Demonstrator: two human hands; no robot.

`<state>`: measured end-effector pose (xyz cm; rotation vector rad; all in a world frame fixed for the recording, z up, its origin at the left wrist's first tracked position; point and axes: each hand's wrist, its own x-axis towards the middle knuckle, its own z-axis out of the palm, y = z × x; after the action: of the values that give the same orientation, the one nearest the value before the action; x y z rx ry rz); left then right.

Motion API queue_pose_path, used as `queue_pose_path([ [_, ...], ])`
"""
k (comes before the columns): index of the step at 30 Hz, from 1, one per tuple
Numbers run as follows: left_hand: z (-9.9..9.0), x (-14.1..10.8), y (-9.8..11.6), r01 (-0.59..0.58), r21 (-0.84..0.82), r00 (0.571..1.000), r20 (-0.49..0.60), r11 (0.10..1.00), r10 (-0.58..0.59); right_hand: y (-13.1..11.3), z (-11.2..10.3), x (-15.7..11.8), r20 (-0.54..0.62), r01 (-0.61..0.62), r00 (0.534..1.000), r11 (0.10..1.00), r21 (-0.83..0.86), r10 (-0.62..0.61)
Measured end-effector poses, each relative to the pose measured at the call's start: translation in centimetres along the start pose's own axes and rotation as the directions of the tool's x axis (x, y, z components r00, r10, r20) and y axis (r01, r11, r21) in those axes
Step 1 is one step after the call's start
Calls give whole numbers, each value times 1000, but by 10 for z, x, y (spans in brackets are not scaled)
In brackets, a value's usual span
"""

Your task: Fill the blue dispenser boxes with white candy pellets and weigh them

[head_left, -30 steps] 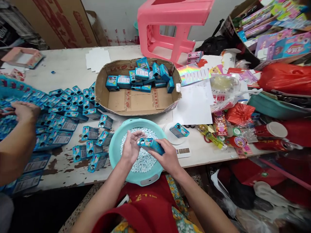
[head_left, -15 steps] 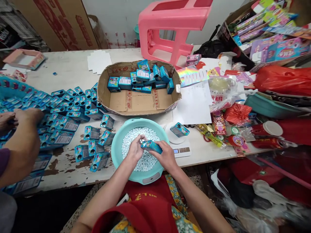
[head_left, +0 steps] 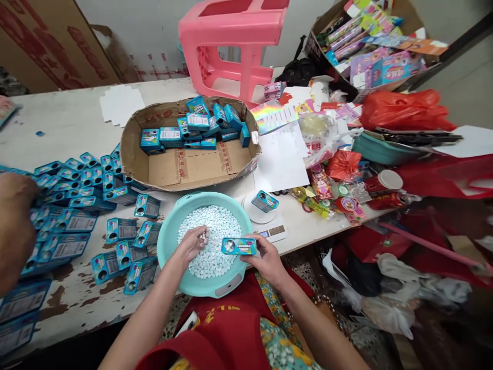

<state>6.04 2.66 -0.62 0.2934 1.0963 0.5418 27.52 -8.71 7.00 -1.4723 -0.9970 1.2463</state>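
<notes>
A teal basin (head_left: 169, 231) holds a heap of small white candies (head_left: 210, 226). My left hand (head_left: 192, 244) is over the left part of the heap, its fingers curled around a few white candies. My right hand (head_left: 265, 257) grips one end of a small blue box (head_left: 242, 246) above the basin's right side. White candies show in the round hole of that box. Another blue box (head_left: 265, 201) lies on a small white scale (head_left: 275, 229) just right of the basin.
Behind the basin, a cardboard tray (head_left: 162, 172) holds several blue boxes. Many more blue boxes (head_left: 82, 218) stand at the left, beside another person's hand (head_left: 15, 221). A pink stool (head_left: 231, 31), papers (head_left: 279, 164) and a red bag (head_left: 404, 110) lie farther back and right.
My left hand has moved away from the box, down to the candies at left. The held box has turned, its holed face now showing. The whole view has shifted to the right.
</notes>
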Motion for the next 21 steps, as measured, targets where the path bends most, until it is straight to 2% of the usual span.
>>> queue_pose_path([
  [2,2,0,1,-28,51,999,32,998,27,-3,-18,-13,-66,-26,997,999,23,27],
  [4,5,0,3,-36,152,999,37,988,31,-4,-41,-24,-197,-44,979,999,28,49],
  [8,10,3,8,-10,307,996,83,952,-16,5,-86,-40,-485,-47,873,998,32,56],
  [11,15,5,13,-60,347,997,65,936,40,15,-107,-45,-612,-18,790,999,39,38],
  [13,18,6,17,-87,374,996,50,923,73,20,-113,-45,-658,-2,753,999,37,26],
  [15,21,9,18,-108,380,994,53,919,95,22,-114,-45,-676,-3,736,999,40,29],
  [18,20,13,15,-99,406,995,35,909,93,21,-110,-44,-663,-24,747,998,50,51],
  [21,21,14,10,-40,433,999,15,900,37,22,-108,-43,-634,-49,769,997,58,75],
])
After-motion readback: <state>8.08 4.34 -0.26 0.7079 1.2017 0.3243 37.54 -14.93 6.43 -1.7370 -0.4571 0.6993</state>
